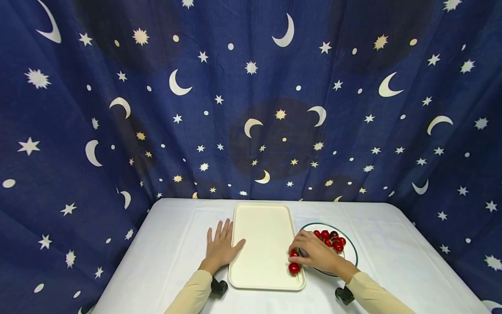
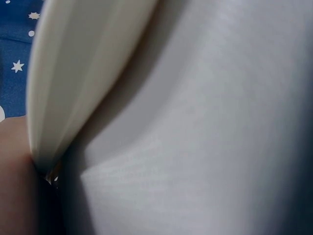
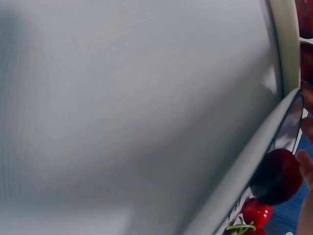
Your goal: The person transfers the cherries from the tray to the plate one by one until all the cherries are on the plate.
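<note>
**Right hand at cherries on tray edge, left hand flat beside tray**

- Two glossy red cherries (image 1: 294, 261) lie on the cream rectangular plastic tray (image 1: 262, 235), at its 4 o'clock corner, just inside the right rim. One sits near the fingertips, the other just below it, toward 6.
- Right hand (image 1: 313, 253) comes in from 3 o'clock, fingers curled over the upper cherry. Looks like a pinch on it, but the head view is too small to confirm and the right wrist view is blurred, so grip unconfirmed.
- Left hand (image 1: 221, 244) lies flat on the white tablecloth (image 1: 164, 253) at the tray's 9 o'clock side, fingers straight and spread, thumb touching the tray rim. Holds nothing.
- Round white plate with a dark green rim (image 1: 351, 248) sits just beside the tray at 3 o'clock, partly under the right wrist, with a pile of red cherries (image 1: 331, 237) on it.
- Dark blue curtain with moons and stars (image 1: 251, 109) hangs behind and around the table, 9 through 3.
</note>
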The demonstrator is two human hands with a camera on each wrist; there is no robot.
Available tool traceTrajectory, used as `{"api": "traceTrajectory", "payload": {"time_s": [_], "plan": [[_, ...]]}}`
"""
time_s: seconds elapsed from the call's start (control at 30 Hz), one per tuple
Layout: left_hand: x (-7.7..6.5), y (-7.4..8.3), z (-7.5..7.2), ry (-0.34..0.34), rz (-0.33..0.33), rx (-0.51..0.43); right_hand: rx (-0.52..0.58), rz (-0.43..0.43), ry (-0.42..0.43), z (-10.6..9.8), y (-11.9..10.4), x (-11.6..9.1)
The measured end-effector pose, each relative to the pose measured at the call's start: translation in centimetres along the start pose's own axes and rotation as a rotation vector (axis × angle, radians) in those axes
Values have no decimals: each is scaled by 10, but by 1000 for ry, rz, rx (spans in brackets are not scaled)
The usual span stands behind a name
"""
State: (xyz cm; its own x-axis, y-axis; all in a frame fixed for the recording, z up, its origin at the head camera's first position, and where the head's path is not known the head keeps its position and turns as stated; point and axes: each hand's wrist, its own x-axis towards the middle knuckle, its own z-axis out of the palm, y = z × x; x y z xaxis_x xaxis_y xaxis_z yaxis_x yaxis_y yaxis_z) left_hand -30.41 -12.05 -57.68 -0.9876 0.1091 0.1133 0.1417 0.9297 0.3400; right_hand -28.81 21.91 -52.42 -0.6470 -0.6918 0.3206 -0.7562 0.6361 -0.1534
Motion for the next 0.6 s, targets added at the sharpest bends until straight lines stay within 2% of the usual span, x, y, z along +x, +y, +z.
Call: {"api": "traceTrajectory", "payload": {"time_s": [0.43, 0.6], "plan": [[1, -2, 3, -2, 7, -10, 14, -18, 86, -2, 2, 7], [0, 0, 1, -1, 5, -12, 16, 15, 94, -3, 3, 8]]}}
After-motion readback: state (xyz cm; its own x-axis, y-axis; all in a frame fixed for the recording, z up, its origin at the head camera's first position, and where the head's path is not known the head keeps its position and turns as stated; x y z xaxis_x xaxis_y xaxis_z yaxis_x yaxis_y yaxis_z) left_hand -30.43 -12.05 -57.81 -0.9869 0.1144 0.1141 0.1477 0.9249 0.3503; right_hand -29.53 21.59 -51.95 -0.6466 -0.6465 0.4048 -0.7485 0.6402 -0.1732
